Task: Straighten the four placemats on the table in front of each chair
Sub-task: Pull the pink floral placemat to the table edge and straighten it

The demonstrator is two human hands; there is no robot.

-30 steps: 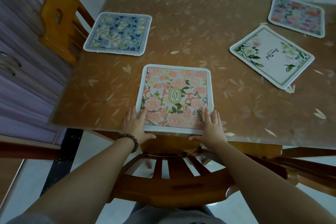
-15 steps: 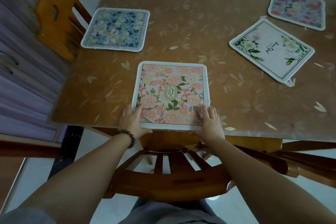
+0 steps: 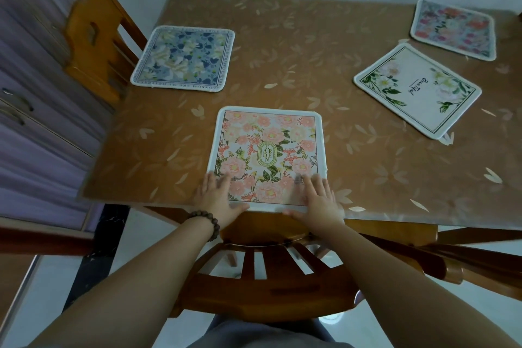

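Note:
A pink floral placemat [image 3: 268,147] lies square to the table's near edge, right in front of me. My left hand [image 3: 217,198] rests flat on its near left corner, fingers spread. My right hand [image 3: 317,199] lies flat on its near right corner. A blue floral placemat [image 3: 185,59] sits at the left edge, facing the left chair. A white placemat with green leaves [image 3: 416,90] lies turned at an angle on the right. A dark pink floral placemat [image 3: 453,28] lies slightly askew at the far right.
The brown table [image 3: 310,65] has a leaf-patterned cover. A wooden chair [image 3: 265,285] stands between me and the table. Another wooden chair [image 3: 96,42] is tucked in at the left side. Purple cabinet drawers [image 3: 34,121] line the left wall.
The pink placemat has turned slightly and now lies square to the table edge. Both hands stay on its near corners, fingers now flatter on top. My head has lifted a little.

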